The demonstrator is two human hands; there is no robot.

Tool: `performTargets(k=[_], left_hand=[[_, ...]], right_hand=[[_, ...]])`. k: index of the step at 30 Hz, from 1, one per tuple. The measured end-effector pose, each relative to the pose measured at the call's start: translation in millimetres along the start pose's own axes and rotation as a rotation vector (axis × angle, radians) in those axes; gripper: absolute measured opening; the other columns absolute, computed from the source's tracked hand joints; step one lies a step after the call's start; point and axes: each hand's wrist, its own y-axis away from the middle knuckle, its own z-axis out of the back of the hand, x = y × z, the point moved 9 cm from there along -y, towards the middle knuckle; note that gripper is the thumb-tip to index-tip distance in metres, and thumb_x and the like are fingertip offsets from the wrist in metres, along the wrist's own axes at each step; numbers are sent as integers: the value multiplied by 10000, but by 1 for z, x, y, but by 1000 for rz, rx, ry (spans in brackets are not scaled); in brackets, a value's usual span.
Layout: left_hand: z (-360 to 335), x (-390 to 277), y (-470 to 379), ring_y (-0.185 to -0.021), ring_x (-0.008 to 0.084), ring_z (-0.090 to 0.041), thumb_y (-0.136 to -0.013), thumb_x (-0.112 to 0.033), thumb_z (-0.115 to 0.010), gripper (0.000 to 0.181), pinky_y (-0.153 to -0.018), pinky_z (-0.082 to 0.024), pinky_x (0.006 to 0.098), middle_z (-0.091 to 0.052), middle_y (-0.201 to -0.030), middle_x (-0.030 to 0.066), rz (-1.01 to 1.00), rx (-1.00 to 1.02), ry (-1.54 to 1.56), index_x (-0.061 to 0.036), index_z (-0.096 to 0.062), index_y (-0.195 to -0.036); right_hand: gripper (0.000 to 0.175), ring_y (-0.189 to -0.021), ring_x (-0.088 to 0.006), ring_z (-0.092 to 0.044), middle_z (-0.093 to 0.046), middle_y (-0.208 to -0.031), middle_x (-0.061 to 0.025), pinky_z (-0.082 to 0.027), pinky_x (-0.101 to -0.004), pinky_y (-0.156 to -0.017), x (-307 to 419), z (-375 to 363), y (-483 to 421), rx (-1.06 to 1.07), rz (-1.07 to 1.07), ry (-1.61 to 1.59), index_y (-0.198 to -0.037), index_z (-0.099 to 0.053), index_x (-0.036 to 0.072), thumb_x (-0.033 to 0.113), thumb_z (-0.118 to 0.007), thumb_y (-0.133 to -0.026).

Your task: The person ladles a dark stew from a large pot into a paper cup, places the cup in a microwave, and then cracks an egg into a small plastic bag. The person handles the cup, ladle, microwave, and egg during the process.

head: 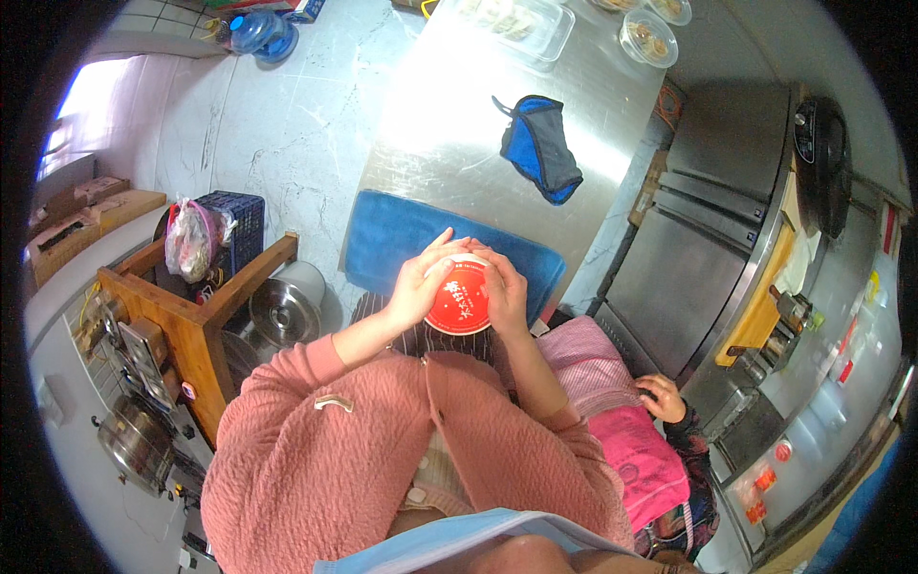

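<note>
Both of my hands hold a round container with a red printed lid, low over the near edge of the metal table. My left hand grips its left side, the thumb lying on the lid's rim. Around the right side curls my right hand, and the fingers of both hands meet at the far rim. The lid bears writing; the container's body is hidden beneath it. Just beyond and under the hands lies a blue mat on the table. Farther off, a blue and grey cloth mask lies on the metal top.
Clear plastic containers of food stand at the far end of the metal table. At my right another person's hand rests near a pink apron. A wooden frame and a lidded metal pot stand at left, steel refrigerator doors at right.
</note>
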Motion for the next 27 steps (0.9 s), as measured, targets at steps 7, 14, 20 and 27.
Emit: performTargets(k=[7,14,20,27], left_hand=[[1,8,-1,-1214,285,-284,-839,-131,-448,252,-982,-236,380,-492,-1163,138,40,-7,59,-11,-559,-1030],[0,15,-1,-1193,272,-316,-839,-146,-442,265,-979,-240,371,-499,-1160,121,76,-13,101,-25,-563,-1042],[0,22,-2,-1169,237,-353,-842,-128,-430,271,-972,-255,346,-505,-1155,108,123,-11,160,-22,-554,-1058],[-1,20,-6,-1112,206,-419,-836,-66,-434,241,-934,-307,293,-479,-1167,146,120,-8,208,11,-558,-1028]], right_hand=[[227,-1017,-235,-509,-562,-1031,-159,-340,-331,-912,-9,2,2,-32,-70,-65,-948,-552,-33,132,-425,-859],[220,-1044,-235,-484,-548,-1051,-170,-323,-317,-923,-13,1,2,-22,-103,-117,-944,-555,-33,121,-424,-857],[243,-1060,-226,-467,-530,-1084,-161,-320,-314,-927,-25,3,5,-48,-152,-172,-985,-551,-39,119,-417,-858],[290,-1038,-188,-470,-516,-1111,-131,-339,-294,-910,-32,-1,0,-16,-240,-334,-1039,-528,-56,136,-395,-869]])
